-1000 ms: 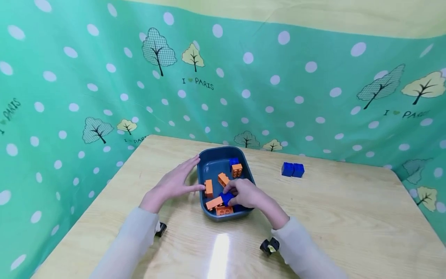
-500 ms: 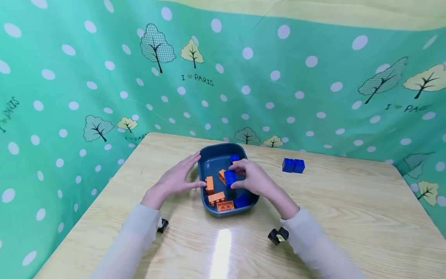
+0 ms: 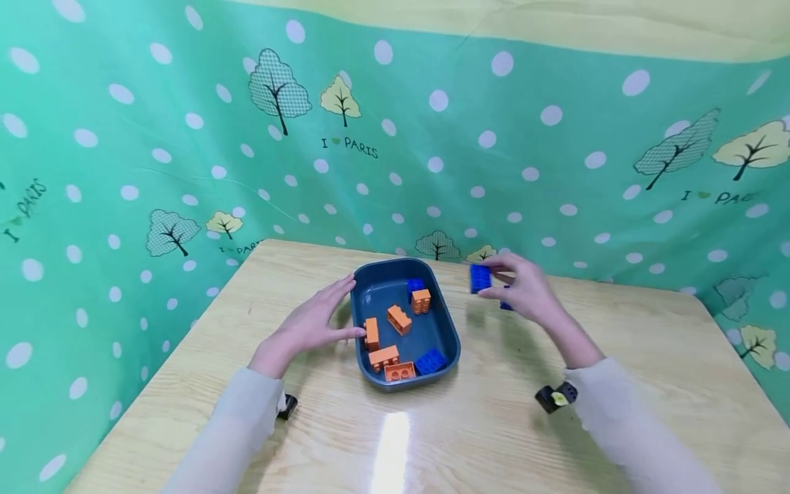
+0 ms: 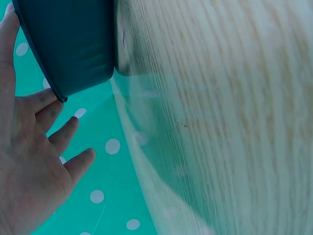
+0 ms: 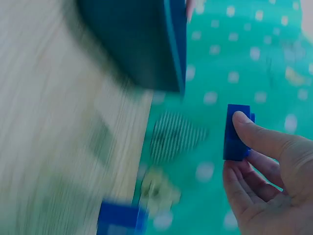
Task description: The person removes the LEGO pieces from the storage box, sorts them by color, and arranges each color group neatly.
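My right hand (image 3: 521,288) pinches a blue building block (image 3: 480,279) between thumb and fingers, held above the table to the right of the bin; the right wrist view shows the same block (image 5: 236,132) with its studs toward the fingers. Behind that hand sits another blue block (image 3: 506,302), mostly hidden. My left hand (image 3: 311,322), fingers fairly straight, touches the left rim of the dark blue bin (image 3: 453,343). Inside the bin lie several orange blocks (image 3: 399,320), a blue block (image 3: 430,361) at the near right and another blue block (image 3: 414,285) at the far end.
The wooden table (image 3: 432,439) reaches back to a green curtain (image 3: 395,165) with white dots and printed trees. A bright light reflection (image 3: 390,446) lies on the table in front of the bin. Each wrist carries a small black camera (image 3: 555,398).
The right hand has lifted a blue block out of the bin and carried it right and back, toward the blue blocks on the table. The left hand has stayed at the bin's rim.
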Motion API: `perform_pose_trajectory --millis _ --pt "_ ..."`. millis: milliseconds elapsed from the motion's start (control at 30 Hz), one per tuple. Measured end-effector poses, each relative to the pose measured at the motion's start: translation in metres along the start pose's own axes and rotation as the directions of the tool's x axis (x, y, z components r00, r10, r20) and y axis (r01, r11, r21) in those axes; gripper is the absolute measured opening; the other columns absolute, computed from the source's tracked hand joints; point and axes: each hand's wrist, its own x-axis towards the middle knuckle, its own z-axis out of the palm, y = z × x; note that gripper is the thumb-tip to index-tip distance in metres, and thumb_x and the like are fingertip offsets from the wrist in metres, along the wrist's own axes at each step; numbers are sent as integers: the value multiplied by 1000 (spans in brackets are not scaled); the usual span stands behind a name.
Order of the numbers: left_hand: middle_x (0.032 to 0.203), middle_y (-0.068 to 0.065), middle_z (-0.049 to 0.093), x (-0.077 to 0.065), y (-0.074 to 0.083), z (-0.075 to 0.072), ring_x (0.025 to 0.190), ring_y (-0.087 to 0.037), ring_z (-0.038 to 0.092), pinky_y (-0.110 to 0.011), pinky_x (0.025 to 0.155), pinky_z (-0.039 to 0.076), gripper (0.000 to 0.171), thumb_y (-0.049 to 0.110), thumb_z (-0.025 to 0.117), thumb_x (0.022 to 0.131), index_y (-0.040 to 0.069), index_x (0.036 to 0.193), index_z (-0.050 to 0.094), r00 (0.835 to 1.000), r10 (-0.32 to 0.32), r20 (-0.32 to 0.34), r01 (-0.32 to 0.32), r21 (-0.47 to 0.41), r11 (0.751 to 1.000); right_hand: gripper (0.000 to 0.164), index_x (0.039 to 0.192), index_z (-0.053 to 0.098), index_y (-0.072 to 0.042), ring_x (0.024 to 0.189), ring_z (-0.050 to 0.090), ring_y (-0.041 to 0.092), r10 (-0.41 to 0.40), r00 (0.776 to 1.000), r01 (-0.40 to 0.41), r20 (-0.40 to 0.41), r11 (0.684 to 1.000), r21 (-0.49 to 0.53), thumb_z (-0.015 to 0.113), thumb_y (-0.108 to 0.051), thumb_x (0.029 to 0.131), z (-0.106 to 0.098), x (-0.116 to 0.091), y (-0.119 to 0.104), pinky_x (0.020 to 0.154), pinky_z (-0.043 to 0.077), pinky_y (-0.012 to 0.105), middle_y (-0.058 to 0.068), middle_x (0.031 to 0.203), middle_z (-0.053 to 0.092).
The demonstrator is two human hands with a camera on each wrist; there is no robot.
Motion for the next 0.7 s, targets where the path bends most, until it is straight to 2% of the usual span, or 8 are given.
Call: perform_pose_trajectory --millis 100,200,333,533,700 --pt "169 -4 14 -1 3 2 154 -35 21 -62 121 27 106 68 67 81 18 161 19 1000 3 11 -3 -9 1000 56 136 53 7 133 49 49 51 998 -52 -49 999 -16 76 -6 86 -26 -7 27 109 47 50 30 143 47" --pt "169 -2 13 -2 4 4 154 -34 21 -61 121 27 105 69 67 81 19 161 19 1000 6 12 -6 -6 1000 59 138 50 6 134 48 50 105 990 -110 -93 993 -53 75 -11 88 -50 -13 54 106 48 47 31 145 44" --pt "169 -2 13 -2 3 3 154 -35 21 -61 121 28 105 68 67 82 18 161 20 1000 1 0 -1 -1 1000 59 140 49 5 132 48 51 153 981 -167 -120 979 -120 74 -15 90 -69 -16 83 102 49 48 33 145 44" --pt "169 -2 13 -2 1 -1 154 -35 21 -62 121 27 105 69 67 82 19 161 20 1000 -2 -8 2 6 1000 61 141 47 9 133 43 55 203 978 -209 -50 960 -185 73 -13 90 -71 -16 113 107 45 61 39 146 39" --pt "169 -2 14 -3 0 0 154 -35 21 -62 121 27 104 67 67 82 19 161 20 1000 -1 -12 1 0 1000 62 141 46 10 131 43 56 243 970 -235 21 954 -187 73 -10 89 -61 -16 125 108 43 63 40 142 43"
